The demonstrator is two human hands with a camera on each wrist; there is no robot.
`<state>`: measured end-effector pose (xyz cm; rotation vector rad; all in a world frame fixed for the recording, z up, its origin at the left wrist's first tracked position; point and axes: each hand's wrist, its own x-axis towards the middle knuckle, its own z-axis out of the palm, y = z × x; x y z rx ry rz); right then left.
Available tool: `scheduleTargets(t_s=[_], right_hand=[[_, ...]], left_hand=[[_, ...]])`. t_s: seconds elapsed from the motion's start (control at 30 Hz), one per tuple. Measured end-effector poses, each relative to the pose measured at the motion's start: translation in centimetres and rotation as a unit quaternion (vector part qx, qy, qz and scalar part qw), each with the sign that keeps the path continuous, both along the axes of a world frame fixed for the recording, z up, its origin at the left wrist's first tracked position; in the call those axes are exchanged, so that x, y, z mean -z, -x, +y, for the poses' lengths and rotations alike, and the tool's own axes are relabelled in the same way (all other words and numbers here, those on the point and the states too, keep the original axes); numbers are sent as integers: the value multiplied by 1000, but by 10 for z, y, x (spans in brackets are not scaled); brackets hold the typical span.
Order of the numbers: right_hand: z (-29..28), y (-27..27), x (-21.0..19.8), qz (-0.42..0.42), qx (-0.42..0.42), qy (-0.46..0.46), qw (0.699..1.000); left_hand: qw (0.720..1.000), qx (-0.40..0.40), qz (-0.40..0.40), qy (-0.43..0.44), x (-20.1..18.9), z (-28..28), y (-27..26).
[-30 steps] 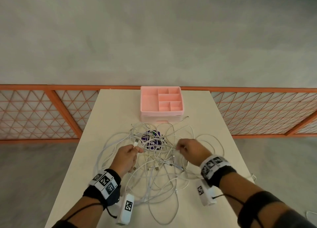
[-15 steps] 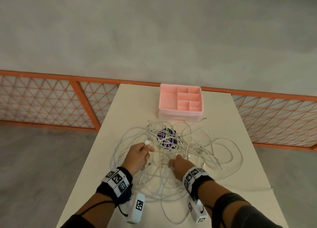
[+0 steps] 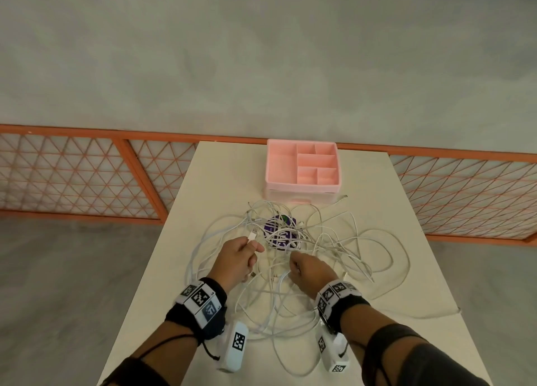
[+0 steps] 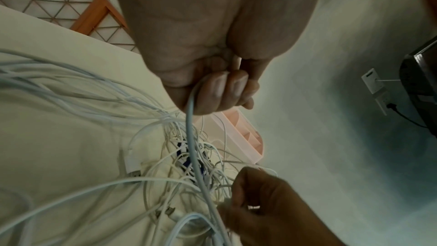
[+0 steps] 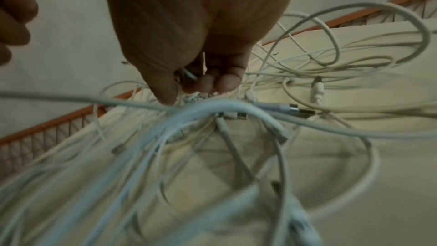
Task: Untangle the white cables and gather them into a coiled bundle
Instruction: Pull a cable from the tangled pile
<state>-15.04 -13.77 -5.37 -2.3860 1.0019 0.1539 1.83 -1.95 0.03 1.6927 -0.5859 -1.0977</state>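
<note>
A loose tangle of white cables sprawls over the middle of the cream table. My left hand grips one cable just behind its white plug, which sticks up past the thumb. In the left wrist view that cable runs down from the curled fingers into the heap. My right hand sits low in the tangle, a little right of the left hand. Its thumb and fingertips pinch a thin white strand. Several plugs lie among the loops.
A pink compartment tray stands at the table's far end, just behind the cables. A purple round object lies under the tangle. One cable trails off the right table edge. An orange lattice railing runs behind the table.
My right hand has moved left and nearer, from the right side of the tangle to close beside my left hand. The left hand keeps its grip on the plug end.
</note>
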Motion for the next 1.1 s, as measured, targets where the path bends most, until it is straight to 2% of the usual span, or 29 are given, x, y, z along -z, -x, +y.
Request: scheduleTargets(t_s=[0.13,0.33,0.5,0.67,0.8,0.97,1.03,1.1], right_hand=[[-8,-4,-28,-108,6,-20,994],[-30,-14,-86,-257,28,-60,964],[-47,-12,-115,-266,48,-80,959],[-54,-4,-118,-278,78,-32,957],[-51,-6,-124,-301,81,-34,949],[-41,-15,-126,-389,125,-116,905],[-30,-16,-126,-416,139,-199,876],[-18,-17,-126,-408,136,-289,855]], left_hand=[[999,0,-10,39,-9,-10,3],[993,30,-28,108,-24,-31,15],[992,33,-23,123,-32,-49,30],[987,50,-26,150,-39,-58,40],[986,59,-28,157,-43,-65,41],[981,67,23,179,-54,-71,41],[979,47,46,195,-64,-70,38],[972,21,78,220,-77,-69,34]])
